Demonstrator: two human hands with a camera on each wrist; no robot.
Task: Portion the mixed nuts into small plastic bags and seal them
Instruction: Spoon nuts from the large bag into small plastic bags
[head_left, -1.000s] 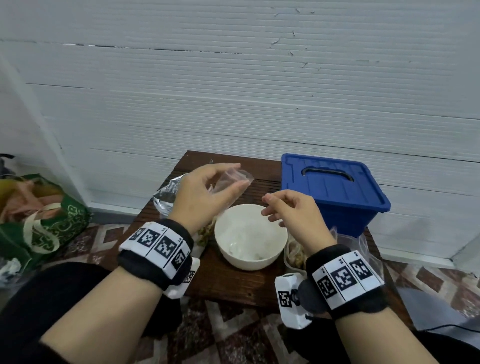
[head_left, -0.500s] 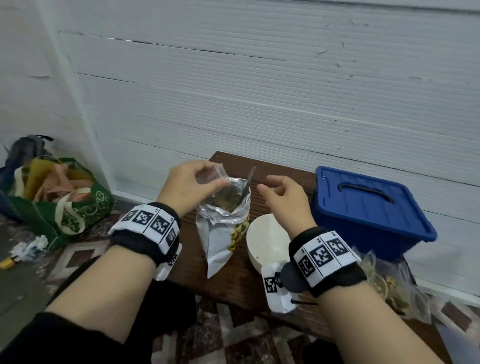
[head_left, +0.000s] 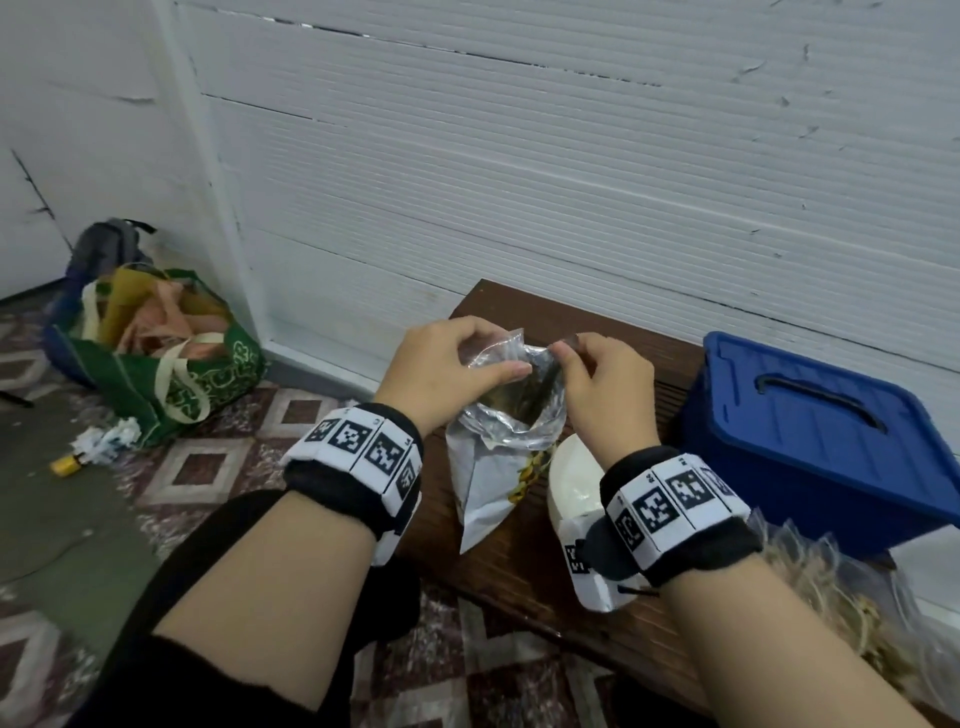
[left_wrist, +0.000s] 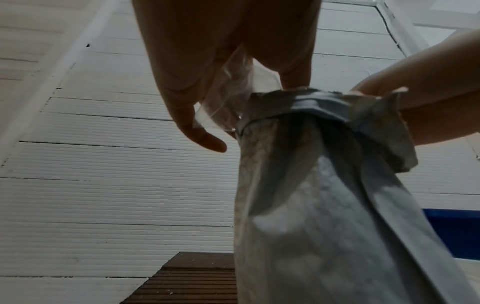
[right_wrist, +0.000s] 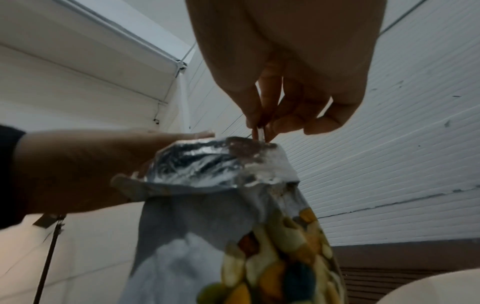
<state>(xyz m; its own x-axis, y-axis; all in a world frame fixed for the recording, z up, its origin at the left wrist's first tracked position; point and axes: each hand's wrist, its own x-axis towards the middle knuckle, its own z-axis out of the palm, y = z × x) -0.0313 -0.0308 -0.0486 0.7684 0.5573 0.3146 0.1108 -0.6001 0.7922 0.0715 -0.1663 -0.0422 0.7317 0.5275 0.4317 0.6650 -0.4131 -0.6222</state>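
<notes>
On the floor at far left sits a green tote bag (head_left: 156, 364). Over the brown wooden table (head_left: 524, 561) the left hand (head_left: 441, 371) pinches a small clear plastic bag (head_left: 493, 353) just beside the mouth of the foil nut pouch (head_left: 498, 457), which stands open and holds the mixed nuts. The right hand (head_left: 602, 384) pinches a spoon handle (right_wrist: 259, 131) rising from the pouch. This looks like the scooping step; next, a loaded spoon must lift clear and tip into the held-open bag. Further right: a white bowl (head_left: 571, 473), a blue lidded box (head_left: 810, 441).
</notes>
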